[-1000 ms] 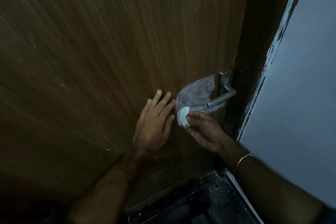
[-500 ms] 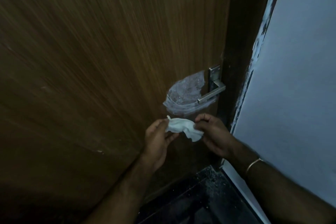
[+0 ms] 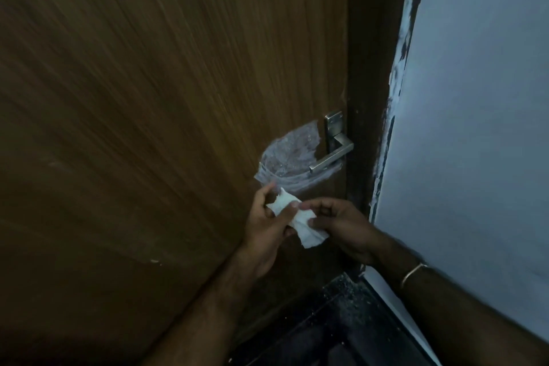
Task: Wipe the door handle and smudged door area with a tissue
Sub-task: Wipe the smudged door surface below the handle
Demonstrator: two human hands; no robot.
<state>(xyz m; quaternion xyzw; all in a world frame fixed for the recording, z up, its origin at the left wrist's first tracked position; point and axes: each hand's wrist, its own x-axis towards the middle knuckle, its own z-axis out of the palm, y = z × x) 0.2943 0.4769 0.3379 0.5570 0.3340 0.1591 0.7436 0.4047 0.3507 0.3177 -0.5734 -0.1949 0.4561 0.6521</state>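
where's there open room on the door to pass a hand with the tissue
Bare wood spans the door left of and above the smudged patch. It is crowded around the handle, tight against the dark frame, and below the smudge, where the left hand and right hand hold the tissue.

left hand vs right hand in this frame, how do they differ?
The left hand pinches the upper-left end of the white tissue, nearer the whitish smudge; the right hand pinches the tissue's lower-right part, below the metal door handle. The right wrist wears a thin bangle; the left wrist is bare. The left hand shows its back, the right its thumb side. Both hold the tissue off the door.
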